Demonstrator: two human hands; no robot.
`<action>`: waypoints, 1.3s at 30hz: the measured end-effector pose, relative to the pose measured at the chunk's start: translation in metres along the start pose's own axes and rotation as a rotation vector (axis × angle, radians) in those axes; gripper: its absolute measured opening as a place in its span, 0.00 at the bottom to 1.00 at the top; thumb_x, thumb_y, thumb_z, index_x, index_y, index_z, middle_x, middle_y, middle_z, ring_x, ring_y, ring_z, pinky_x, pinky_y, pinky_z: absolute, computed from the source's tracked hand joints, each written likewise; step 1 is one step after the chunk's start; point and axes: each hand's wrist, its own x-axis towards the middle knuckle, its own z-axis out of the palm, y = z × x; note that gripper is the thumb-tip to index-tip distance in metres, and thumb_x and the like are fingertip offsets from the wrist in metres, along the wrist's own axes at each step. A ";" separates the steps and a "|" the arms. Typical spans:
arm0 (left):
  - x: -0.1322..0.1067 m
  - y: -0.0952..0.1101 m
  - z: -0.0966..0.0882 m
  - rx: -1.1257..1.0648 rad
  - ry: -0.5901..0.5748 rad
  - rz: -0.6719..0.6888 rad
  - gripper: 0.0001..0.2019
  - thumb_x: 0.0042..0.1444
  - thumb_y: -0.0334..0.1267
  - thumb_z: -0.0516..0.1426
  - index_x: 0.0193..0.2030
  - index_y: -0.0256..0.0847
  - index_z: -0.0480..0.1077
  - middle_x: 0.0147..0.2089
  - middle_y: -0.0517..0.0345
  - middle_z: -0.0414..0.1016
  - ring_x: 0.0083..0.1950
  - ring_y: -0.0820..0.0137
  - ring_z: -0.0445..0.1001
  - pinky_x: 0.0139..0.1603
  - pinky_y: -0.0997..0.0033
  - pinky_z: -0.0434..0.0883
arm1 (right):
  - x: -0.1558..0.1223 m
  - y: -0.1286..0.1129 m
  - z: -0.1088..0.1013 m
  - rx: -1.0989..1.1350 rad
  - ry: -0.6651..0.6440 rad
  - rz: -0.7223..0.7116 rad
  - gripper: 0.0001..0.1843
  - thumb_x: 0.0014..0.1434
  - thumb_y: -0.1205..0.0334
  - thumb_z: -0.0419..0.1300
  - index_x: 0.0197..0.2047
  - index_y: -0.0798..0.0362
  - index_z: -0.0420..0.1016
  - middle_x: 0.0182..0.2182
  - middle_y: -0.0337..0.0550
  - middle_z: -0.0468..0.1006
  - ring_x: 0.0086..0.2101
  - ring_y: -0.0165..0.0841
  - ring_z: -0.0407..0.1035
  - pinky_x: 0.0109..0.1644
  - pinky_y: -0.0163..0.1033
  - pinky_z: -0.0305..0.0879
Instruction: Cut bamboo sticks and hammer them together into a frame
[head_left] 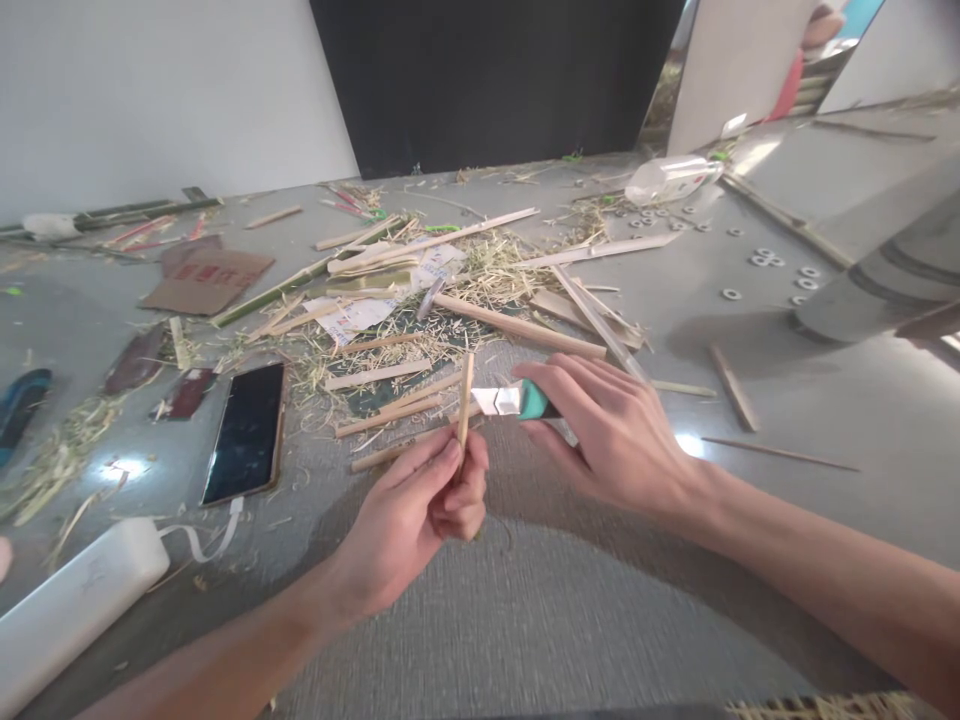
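My left hand (pixel 424 505) pinches a thin bamboo strip (pixel 466 398) and holds it upright, fingers closed round its lower end. My right hand (pixel 607 425) grips a small knife (pixel 517 400) with a teal handle; its short metal blade points left and reaches the strip's side. Both hands hover over the grey floor (pixel 525 620) just in front of a heap of bamboo sticks and shavings (pixel 420 330).
A phone (pixel 246 432) lies screen-up at the left, cabled to a white power bank (pixel 71 605). Brown cardboard (pixel 206 280) lies farther left. Small white rings (pixel 765 260) and a clear plastic bottle (pixel 667 180) lie at the right. A dark panel (pixel 495 80) leans against the back wall.
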 end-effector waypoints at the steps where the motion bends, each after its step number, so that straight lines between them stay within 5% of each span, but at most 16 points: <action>1: 0.000 0.000 0.000 -0.003 0.001 -0.002 0.14 0.74 0.43 0.49 0.41 0.38 0.68 0.27 0.67 0.52 0.26 0.78 0.48 0.28 0.75 0.52 | 0.000 -0.001 0.000 0.011 -0.018 -0.029 0.16 0.71 0.56 0.53 0.53 0.59 0.71 0.40 0.48 0.78 0.37 0.38 0.72 0.39 0.43 0.65; 12: -0.002 -0.005 -0.003 0.029 -0.059 -0.048 0.15 0.73 0.48 0.51 0.37 0.41 0.61 0.24 0.71 0.44 0.22 0.79 0.42 0.25 0.75 0.47 | -0.002 -0.008 -0.002 0.065 -0.107 -0.177 0.22 0.74 0.52 0.49 0.54 0.62 0.72 0.37 0.49 0.78 0.38 0.40 0.74 0.39 0.43 0.67; 19: -0.007 -0.010 0.000 0.025 -0.154 -0.024 0.16 0.74 0.50 0.49 0.38 0.42 0.60 0.24 0.72 0.45 0.21 0.80 0.41 0.24 0.76 0.47 | 0.000 -0.008 -0.012 -0.051 -0.011 -0.219 0.21 0.73 0.51 0.51 0.54 0.60 0.72 0.35 0.47 0.79 0.34 0.37 0.74 0.34 0.42 0.65; 21: -0.009 -0.015 0.003 0.030 -0.173 -0.039 0.16 0.74 0.50 0.49 0.37 0.41 0.60 0.24 0.71 0.47 0.21 0.80 0.44 0.23 0.76 0.49 | 0.004 0.002 -0.018 -0.097 0.046 -0.145 0.17 0.72 0.54 0.53 0.54 0.58 0.73 0.35 0.45 0.80 0.31 0.34 0.72 0.30 0.39 0.61; 24: -0.012 -0.024 0.009 0.037 -0.222 -0.090 0.16 0.73 0.49 0.51 0.36 0.41 0.60 0.24 0.69 0.53 0.22 0.79 0.49 0.23 0.76 0.51 | 0.008 0.025 -0.027 -0.190 0.144 0.158 0.13 0.72 0.57 0.54 0.53 0.53 0.74 0.36 0.44 0.81 0.26 0.30 0.67 0.24 0.37 0.53; 27: -0.010 -0.026 0.011 -0.025 -0.229 -0.097 0.17 0.73 0.50 0.50 0.36 0.42 0.59 0.24 0.70 0.50 0.21 0.80 0.45 0.22 0.76 0.49 | 0.009 0.039 -0.029 -0.155 0.185 0.295 0.14 0.73 0.57 0.50 0.47 0.54 0.74 0.29 0.42 0.77 0.22 0.29 0.62 0.24 0.38 0.50; 34: -0.002 -0.017 0.005 -0.029 -0.090 0.009 0.16 0.74 0.49 0.49 0.36 0.42 0.58 0.24 0.71 0.43 0.22 0.79 0.41 0.24 0.76 0.47 | -0.002 0.005 -0.010 0.076 -0.035 -0.061 0.12 0.71 0.55 0.54 0.49 0.54 0.69 0.35 0.45 0.78 0.30 0.33 0.70 0.30 0.39 0.58; 39: -0.005 -0.018 0.007 -0.016 -0.063 0.040 0.16 0.75 0.47 0.48 0.36 0.42 0.59 0.25 0.70 0.44 0.22 0.79 0.41 0.25 0.75 0.47 | -0.005 -0.012 -0.008 0.090 -0.152 -0.126 0.16 0.72 0.50 0.52 0.48 0.55 0.70 0.33 0.45 0.77 0.31 0.36 0.70 0.32 0.43 0.61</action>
